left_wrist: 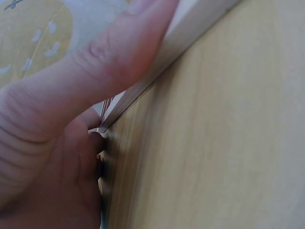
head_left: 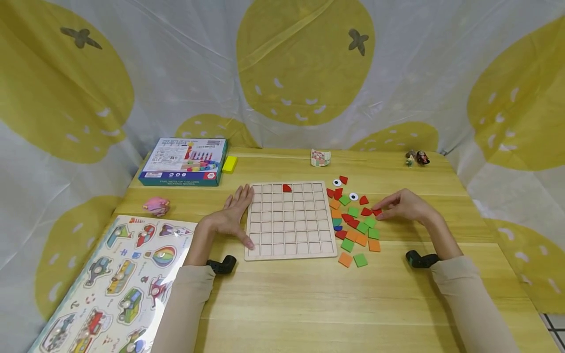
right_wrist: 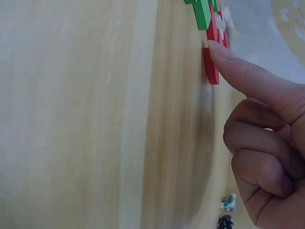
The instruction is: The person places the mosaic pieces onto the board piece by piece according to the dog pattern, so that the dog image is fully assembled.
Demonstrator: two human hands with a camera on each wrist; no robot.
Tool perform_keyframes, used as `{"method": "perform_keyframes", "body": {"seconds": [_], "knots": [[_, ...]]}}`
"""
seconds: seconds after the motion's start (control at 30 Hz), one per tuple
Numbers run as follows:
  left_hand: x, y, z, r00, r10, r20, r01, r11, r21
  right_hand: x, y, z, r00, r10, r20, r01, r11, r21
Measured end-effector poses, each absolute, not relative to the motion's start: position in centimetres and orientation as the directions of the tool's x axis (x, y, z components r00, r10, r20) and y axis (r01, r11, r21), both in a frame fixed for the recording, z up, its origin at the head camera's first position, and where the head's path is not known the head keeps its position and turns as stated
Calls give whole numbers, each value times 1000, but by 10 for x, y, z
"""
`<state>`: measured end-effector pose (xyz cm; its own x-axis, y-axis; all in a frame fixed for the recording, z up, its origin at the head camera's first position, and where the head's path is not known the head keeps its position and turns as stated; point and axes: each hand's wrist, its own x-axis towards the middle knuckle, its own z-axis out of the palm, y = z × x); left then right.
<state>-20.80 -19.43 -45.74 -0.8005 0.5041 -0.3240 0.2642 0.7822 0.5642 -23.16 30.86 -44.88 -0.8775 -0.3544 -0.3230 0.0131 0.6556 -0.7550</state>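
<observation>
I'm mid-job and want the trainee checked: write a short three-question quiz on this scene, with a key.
1. Multiple choice: which thing does the left hand touch?
A) the pink toy
B) the grid board
C) the yellow block

2. True or false: every row of the grid board holds a piece.

3. Fill the gap: the right hand has its thumb tip against a ____ piece.

Key:
1. B, at its left side.
2. False; only the top row does.
3. Red; the red piece shows at the thumb tip in the right wrist view.
</observation>
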Motion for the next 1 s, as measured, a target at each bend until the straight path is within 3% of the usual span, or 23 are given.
{"method": "perform_keyframes", "body": {"seconds": [0.37,0.67,1.0], "knots": [[-207,-195,-458,-798,507,-325,256,774,578,-235,303,-445,-820,-460,-341,-22,620,-784],[-206,-195,-457,-797,506,-330,253,776,578,-223,302,-439,-926,-211,-312,64,727,-683],[-207,-195,-455,-796,510,-326,265,778,570,-219,293,-443,-924,-205,-322,96,692,-716]]}}
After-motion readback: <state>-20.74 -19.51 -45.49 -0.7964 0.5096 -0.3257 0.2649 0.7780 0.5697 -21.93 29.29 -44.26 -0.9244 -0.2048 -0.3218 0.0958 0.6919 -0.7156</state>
